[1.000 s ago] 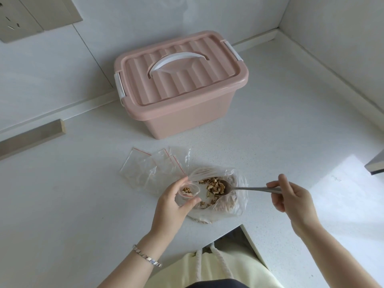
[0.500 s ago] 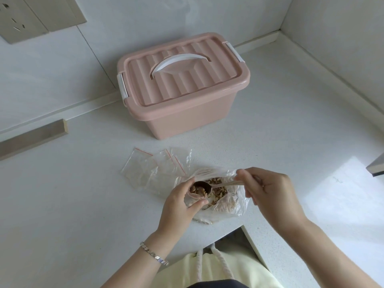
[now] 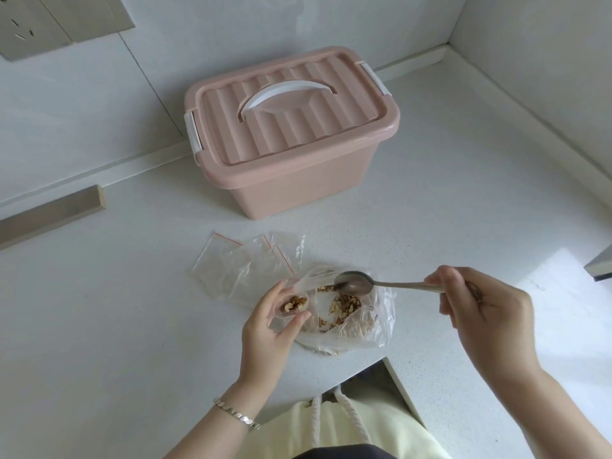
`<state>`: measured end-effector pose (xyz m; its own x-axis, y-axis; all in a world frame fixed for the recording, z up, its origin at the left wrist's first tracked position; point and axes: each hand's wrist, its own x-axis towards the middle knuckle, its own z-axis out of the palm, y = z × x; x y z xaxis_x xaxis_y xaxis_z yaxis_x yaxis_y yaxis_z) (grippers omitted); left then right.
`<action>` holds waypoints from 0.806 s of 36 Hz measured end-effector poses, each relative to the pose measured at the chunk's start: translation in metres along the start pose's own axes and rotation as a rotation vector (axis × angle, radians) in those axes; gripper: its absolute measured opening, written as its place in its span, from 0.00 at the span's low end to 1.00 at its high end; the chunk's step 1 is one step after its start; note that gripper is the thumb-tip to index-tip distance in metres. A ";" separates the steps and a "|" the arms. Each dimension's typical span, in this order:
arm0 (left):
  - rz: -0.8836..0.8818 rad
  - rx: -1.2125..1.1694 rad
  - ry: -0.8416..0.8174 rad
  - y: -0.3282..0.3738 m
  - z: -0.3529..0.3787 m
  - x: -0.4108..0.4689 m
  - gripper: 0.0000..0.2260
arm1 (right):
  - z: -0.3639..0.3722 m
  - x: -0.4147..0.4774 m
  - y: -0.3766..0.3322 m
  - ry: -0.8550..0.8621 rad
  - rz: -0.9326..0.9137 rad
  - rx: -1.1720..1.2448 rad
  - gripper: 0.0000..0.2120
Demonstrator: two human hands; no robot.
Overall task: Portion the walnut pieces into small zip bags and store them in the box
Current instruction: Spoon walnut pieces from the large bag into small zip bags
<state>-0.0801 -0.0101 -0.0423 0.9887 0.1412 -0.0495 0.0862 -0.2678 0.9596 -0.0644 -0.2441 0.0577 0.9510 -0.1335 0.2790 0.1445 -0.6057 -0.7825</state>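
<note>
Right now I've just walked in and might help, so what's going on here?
A person is portioning walnuts. The left hand holds a small zip bag open, some pieces already inside. The right hand holds an empty spoon over the big walnut bag. Spare zip bags lie beside it; the pink box behind is closed.

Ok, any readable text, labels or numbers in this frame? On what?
None readable.
Pink ribbed plastic lidded box: no label showing.
Clear small zip bags: only red seal stripes, no print.
Grey wall socket plate: no legible marking.
</note>
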 end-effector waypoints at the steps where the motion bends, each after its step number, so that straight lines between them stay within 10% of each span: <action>1: -0.026 -0.011 0.003 -0.003 -0.001 -0.001 0.24 | 0.001 -0.001 0.000 -0.013 0.008 0.004 0.10; 19: -0.131 0.065 -0.096 -0.019 0.003 0.013 0.20 | 0.053 -0.027 0.054 -0.156 -0.002 -0.203 0.21; 29: -0.166 -0.014 -0.088 -0.010 0.002 0.007 0.13 | 0.070 -0.039 0.063 -0.289 0.499 0.072 0.13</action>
<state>-0.0740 -0.0080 -0.0528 0.9679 0.0980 -0.2313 0.2483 -0.2347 0.9398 -0.0730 -0.2218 -0.0412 0.9433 -0.1631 -0.2889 -0.3318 -0.4686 -0.8187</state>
